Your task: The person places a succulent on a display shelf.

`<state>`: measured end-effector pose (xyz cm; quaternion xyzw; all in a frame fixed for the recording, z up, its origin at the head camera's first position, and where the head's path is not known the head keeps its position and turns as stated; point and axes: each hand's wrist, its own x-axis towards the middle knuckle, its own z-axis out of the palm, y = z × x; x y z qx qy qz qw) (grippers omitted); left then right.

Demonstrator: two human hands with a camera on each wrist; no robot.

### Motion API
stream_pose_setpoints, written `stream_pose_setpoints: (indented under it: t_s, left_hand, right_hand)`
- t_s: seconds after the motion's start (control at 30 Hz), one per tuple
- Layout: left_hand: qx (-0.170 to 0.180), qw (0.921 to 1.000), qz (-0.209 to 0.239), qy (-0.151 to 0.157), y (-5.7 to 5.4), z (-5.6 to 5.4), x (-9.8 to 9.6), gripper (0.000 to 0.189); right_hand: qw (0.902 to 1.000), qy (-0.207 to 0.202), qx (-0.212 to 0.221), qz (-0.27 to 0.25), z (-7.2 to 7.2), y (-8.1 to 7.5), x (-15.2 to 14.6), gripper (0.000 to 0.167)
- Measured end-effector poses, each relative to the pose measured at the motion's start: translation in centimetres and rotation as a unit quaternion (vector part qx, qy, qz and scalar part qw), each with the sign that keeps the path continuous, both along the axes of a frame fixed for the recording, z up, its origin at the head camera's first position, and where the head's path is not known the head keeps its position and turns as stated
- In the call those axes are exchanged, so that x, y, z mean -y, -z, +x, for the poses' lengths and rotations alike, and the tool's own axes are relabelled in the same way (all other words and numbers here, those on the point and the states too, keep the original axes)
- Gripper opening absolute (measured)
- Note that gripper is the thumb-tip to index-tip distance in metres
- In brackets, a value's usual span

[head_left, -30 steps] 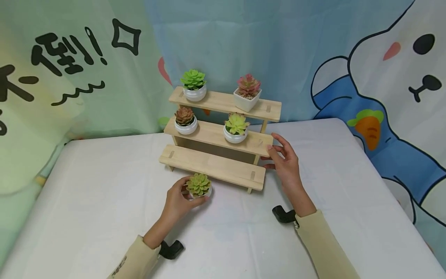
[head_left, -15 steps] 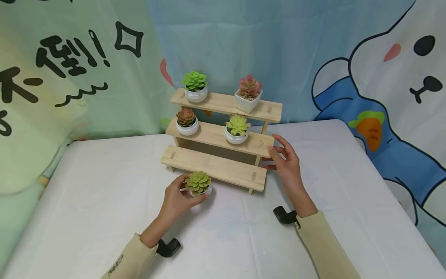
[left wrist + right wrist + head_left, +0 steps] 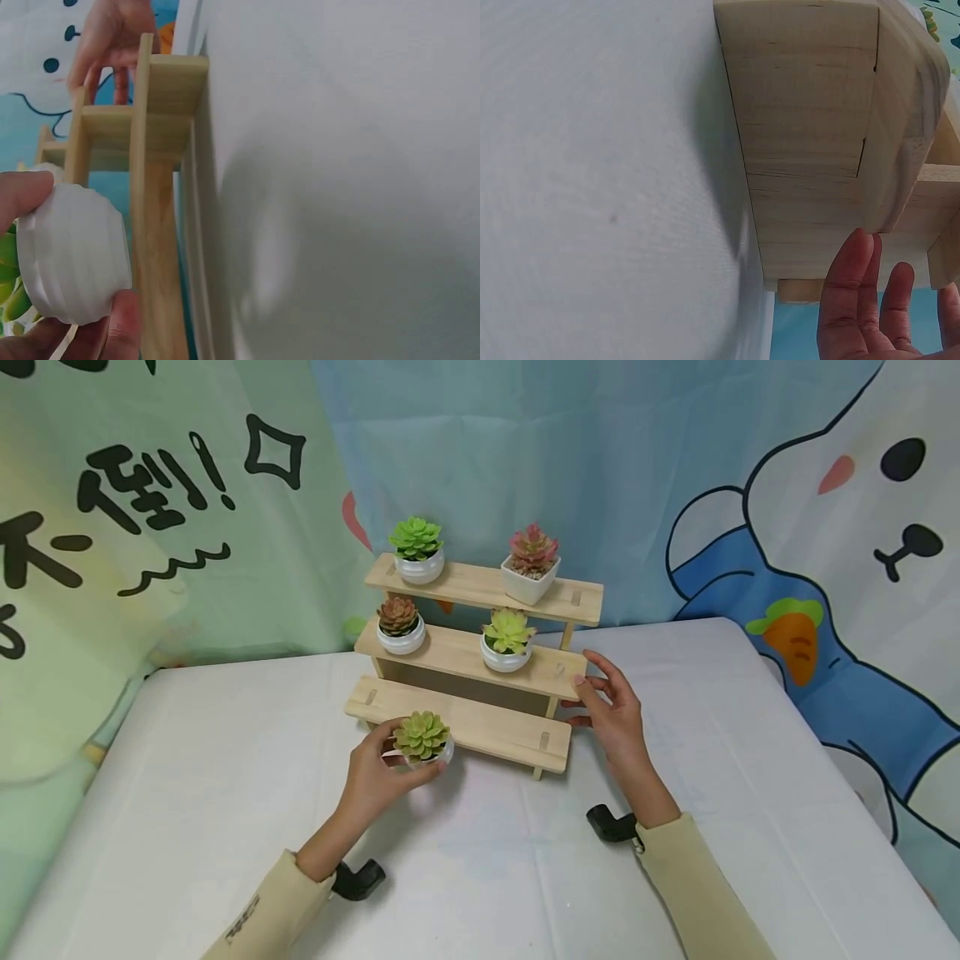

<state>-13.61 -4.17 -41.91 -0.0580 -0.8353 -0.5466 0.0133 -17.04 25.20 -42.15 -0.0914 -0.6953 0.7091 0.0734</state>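
Observation:
My left hand (image 3: pixel 372 772) grips a small white pot (image 3: pixel 75 255) with a yellow-green succulent (image 3: pixel 422 735), raised just in front of the lowest board of a three-tier wooden plant stand (image 3: pixel 480 720). In the left wrist view the thumb and fingers hold the pot from opposite sides. At the stand's right end, my right hand (image 3: pixel 619 714) holds the end of the middle board, thumb and forefinger at its edge. The right wrist view shows other fingertips (image 3: pixel 855 247) by the lower board's end; the thumb is hidden there.
On the top board stand a green succulent (image 3: pixel 417 545) and a pink one (image 3: pixel 532 560) in a square pot. The middle board bears a brown succulent (image 3: pixel 400 625) and a light green one (image 3: pixel 507 639). A printed curtain (image 3: pixel 480 452) hangs behind the white table (image 3: pixel 480 868).
My left hand has lifted the potted succulent slightly, up and toward the lowest board. The right hand stays at the stand's end. The head view has shifted a little.

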Motion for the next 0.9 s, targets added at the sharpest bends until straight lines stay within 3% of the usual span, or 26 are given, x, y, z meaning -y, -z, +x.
stream_pose_setpoints:
  t_s: [0.3,0.9]
  left_hand:
    - [-0.016,0.9999,0.0,0.004,-0.6,-1.2,-0.3,0.061]
    - [-0.029,0.9992,-0.021,-0.016,-1.2,-3.6,-0.8,0.061]
  right_hand:
    - [0.9999,-0.003,0.009,-0.002,-0.1,0.2,-0.3,0.046]
    - [0.9997,0.004,0.02,0.01,0.0,0.0,-0.1,0.045]
